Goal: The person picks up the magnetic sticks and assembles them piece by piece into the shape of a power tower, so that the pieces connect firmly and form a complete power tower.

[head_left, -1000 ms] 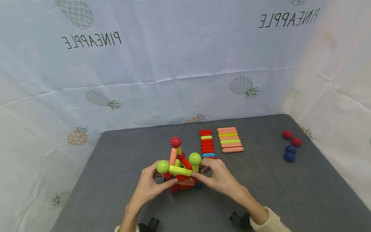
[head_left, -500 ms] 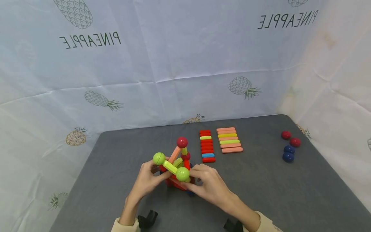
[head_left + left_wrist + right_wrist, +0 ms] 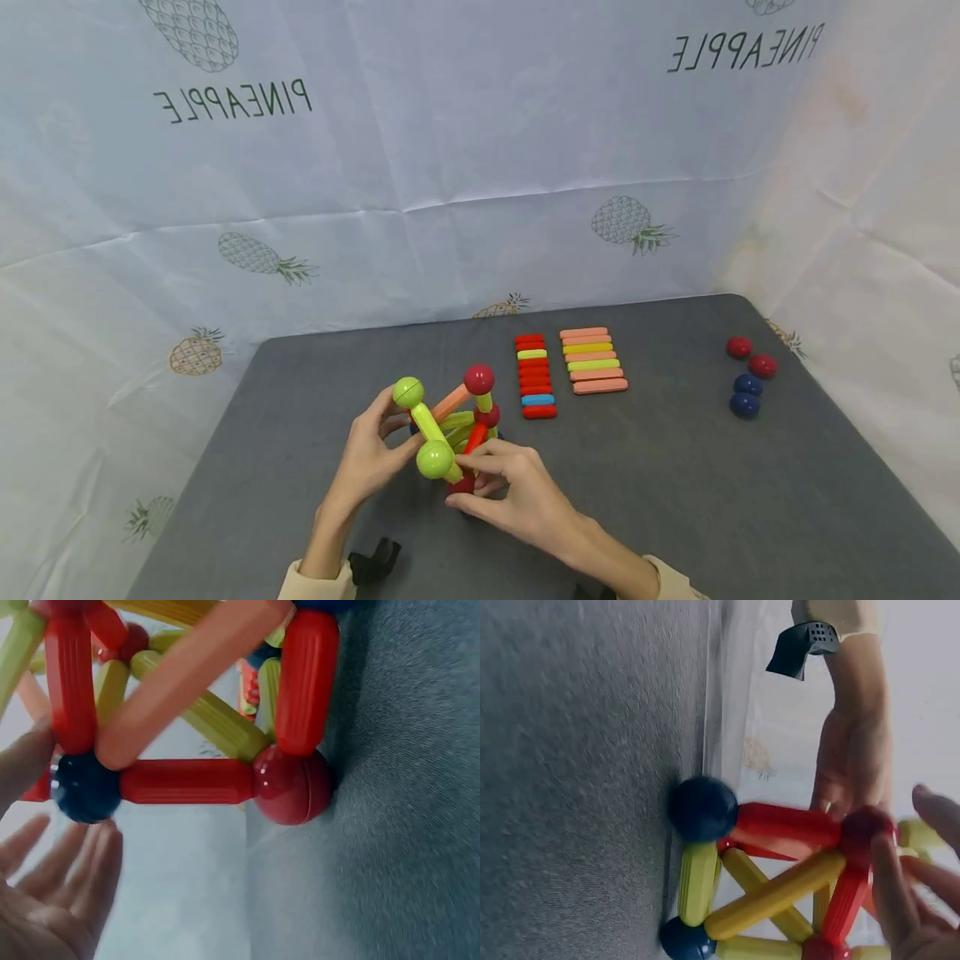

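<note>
The rod frame (image 3: 427,423) half-hides the left hand (image 3: 371,450) — can't tell if it's gripping — while the slanting right hand (image 3: 517,492) pinches a red ball (image 3: 461,486).

A ball-and-rod model (image 3: 453,435) stands on the table, nearer its left edge than its right. Uppermost, a lime rod (image 3: 428,422) links two lime balls, and a peach rod (image 3: 451,403) slants up to a red ball (image 3: 478,380). One side is framed in ribbed red rods with a peach diagonal (image 3: 191,682); another has a yellow diagonal (image 3: 776,895) and dark blue balls (image 3: 703,808) at its foot. The left hand (image 3: 370,452) lies around its left side; the right hand (image 3: 517,494) holds a red corner ball (image 3: 859,834).
</note>
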The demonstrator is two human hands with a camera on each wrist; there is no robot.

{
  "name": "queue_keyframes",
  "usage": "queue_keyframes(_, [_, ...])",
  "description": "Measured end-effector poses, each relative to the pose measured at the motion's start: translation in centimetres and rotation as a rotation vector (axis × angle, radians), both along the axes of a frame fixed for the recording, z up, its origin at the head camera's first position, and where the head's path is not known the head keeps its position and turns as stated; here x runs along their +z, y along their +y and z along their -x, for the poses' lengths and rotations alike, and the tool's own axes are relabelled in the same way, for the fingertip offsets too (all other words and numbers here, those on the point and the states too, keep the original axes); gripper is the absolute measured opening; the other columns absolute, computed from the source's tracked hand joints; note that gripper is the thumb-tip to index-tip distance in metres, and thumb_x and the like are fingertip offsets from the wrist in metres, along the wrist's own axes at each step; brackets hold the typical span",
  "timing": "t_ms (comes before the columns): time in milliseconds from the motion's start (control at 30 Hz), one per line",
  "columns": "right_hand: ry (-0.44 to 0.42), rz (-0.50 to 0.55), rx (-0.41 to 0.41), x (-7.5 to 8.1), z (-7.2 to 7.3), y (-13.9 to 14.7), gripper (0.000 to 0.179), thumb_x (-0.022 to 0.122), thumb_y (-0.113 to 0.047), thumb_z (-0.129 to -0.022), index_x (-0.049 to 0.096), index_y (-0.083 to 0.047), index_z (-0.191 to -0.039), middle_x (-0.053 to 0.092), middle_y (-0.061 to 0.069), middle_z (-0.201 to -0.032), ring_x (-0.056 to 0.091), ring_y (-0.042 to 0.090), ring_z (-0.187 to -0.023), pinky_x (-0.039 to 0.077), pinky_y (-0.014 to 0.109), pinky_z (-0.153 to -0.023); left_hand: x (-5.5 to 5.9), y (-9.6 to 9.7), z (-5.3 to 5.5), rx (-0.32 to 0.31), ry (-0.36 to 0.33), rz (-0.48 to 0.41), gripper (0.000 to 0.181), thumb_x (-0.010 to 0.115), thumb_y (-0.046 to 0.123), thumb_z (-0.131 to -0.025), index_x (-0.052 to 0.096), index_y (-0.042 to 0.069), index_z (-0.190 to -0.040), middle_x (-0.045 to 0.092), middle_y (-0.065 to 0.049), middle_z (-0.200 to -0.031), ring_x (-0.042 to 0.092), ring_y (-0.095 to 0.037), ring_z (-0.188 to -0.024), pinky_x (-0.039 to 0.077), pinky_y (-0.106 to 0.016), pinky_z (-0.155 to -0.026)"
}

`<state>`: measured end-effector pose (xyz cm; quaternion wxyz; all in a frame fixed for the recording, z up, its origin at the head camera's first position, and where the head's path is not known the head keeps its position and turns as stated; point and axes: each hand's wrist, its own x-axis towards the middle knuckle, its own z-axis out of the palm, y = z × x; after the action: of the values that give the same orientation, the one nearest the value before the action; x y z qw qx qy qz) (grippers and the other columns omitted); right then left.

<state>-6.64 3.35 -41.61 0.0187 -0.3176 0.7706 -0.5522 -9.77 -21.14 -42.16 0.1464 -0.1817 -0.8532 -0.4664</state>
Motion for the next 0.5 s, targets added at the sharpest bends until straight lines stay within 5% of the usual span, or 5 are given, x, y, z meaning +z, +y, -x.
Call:
queue_keyframes(100, [-0.035, -0.006, 0.143, -0.1, -0.2, 0.4, 0.044, 0.080, -0.021, -0.089, 0.070, -0.004, -0.129, 0.074, 0.010, -0.106, 0.070, 0.002, -0.085, 0.060, 0.018, -0.075, 0.2, -0.2, -0.9, 0.010, 0.018, -0.010, 0.073, 0.081, -0.005, -0.081, 0.049, 0.004, -0.146, 0.062, -0.016, -0.131, 0.061, 0.002, -0.112, 0.061, -0.032, -0.090])
queue_keyframes(267, [0.084, -0.091, 0.282, -0.3, -0.3, 0.9, 0.041, 0.074, -0.020, -0.095, 0.067, -0.005, -0.133, 0.072, 0.010, -0.130, 0.074, 0.015, -0.107, 0.060, 0.020, -0.082, 0.4, -0.5, -1.9, -0.088, -0.071, -0.014, 0.070, 0.081, -0.004, -0.081, 0.051, 0.003, -0.144, 0.059, -0.017, -0.132, 0.058, 0.000, -0.120, 0.059, -0.045, -0.093])
queue_keyframes(500, [0.140, -0.276, 0.410, -0.1, -0.1, 1.3, 0.045, 0.067, -0.022, -0.100, 0.060, -0.012, -0.143, 0.056, 0.004, -0.153, 0.058, 0.017, -0.137, 0.053, 0.027, -0.106, 0.3, -0.3, -0.5, -0.245, -0.109, -0.007, 0.068, 0.071, -0.005, -0.088, 0.045, 0.002, -0.150, 0.059, -0.020, -0.141, 0.058, -0.012, -0.131, 0.055, -0.052, -0.101])
